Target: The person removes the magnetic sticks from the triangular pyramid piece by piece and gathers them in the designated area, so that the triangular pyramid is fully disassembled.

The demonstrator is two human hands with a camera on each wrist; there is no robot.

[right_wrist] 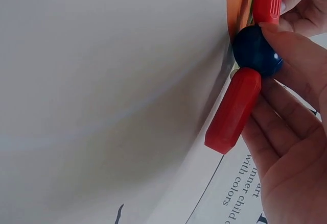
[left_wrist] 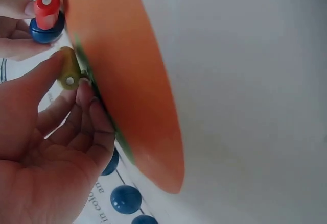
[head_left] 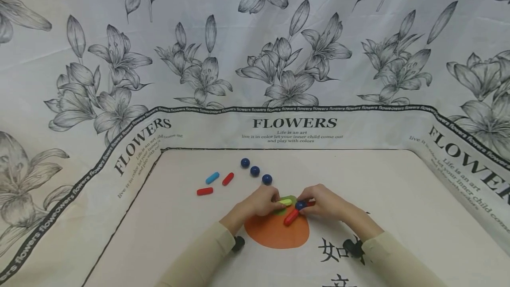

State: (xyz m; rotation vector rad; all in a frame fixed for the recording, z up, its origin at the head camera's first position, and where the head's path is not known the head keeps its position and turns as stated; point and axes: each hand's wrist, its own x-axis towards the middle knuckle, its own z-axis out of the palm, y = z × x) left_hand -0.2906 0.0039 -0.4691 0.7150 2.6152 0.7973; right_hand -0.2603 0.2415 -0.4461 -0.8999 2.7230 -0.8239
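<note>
My left hand pinches a yellow-green rod between thumb and fingers, over the printed orange's leaf. A small pale magnet-like dot shows on the rod's end. Just to its right, my right hand grips a dark blue ball between thumb and fingers. Two red rods are joined to that ball: one red rod points toward me over the orange print, and another red rod sticks out on the opposite side, partly behind the fingers in the head view. The yellow-green rod is apart from the ball.
Beyond the left hand, three blue balls lie in a slanting row. Left of them are a light blue rod and two loose red rods. The pale cloth carries an orange print and black characters; a flowered curtain rises behind.
</note>
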